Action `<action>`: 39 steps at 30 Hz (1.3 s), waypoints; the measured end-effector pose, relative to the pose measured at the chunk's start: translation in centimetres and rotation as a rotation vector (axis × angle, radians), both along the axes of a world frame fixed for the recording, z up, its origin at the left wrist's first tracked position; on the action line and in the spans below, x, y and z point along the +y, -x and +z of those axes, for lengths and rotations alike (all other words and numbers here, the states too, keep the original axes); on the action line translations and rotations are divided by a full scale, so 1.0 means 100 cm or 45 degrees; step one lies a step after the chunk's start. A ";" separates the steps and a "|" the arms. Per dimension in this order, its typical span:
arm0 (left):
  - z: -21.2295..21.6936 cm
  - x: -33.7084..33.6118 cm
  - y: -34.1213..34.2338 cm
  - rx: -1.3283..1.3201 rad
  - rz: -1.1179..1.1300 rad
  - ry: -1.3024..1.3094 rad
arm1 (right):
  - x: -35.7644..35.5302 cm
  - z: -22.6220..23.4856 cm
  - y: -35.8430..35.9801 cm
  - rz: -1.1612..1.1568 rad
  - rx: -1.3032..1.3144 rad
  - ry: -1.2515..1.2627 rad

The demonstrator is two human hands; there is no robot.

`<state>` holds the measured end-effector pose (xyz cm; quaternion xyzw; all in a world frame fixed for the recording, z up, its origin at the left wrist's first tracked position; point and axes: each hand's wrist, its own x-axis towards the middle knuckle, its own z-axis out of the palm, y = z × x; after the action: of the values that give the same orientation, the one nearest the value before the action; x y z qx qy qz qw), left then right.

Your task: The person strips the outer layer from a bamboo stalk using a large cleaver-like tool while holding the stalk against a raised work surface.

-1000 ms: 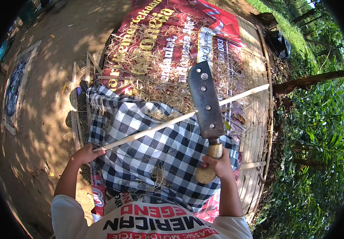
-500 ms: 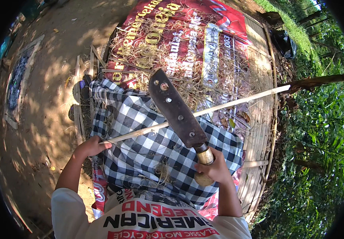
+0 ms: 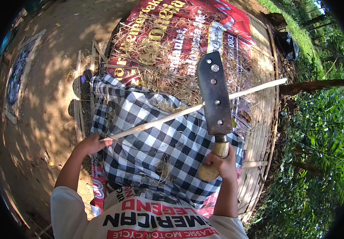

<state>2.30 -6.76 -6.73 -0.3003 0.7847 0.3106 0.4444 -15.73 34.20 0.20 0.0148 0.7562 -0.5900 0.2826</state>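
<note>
My left hand (image 3: 92,143) grips the near end of a long pale bamboo strip (image 3: 168,117) that runs up to the right across my lap. My right hand (image 3: 221,165) holds the wooden handle of a broad dark cleaver (image 3: 214,95). Its blade stands nearly upright and crosses the strip near its middle. A black-and-white checked cloth (image 3: 148,139) covers my legs under the strip.
A red printed banner (image 3: 180,32) strewn with pale bamboo shavings lies ahead on a slatted bamboo platform (image 3: 263,115). Bare dirt ground (image 3: 40,79) is on the left. A tree trunk (image 3: 319,85) and green plants are on the right.
The cleaver blade has swung from leaning left back to nearly upright over the strip. The strip and my left hand have barely moved.
</note>
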 end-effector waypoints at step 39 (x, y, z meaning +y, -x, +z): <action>-0.028 0.005 -0.006 0.154 0.012 0.072 | -0.033 -0.004 -0.035 0.228 -0.120 0.010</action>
<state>2.90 -6.22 -9.54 -0.2969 0.8172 0.3082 0.3860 -12.20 30.90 -0.18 -0.0265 0.7379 -0.5641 0.3695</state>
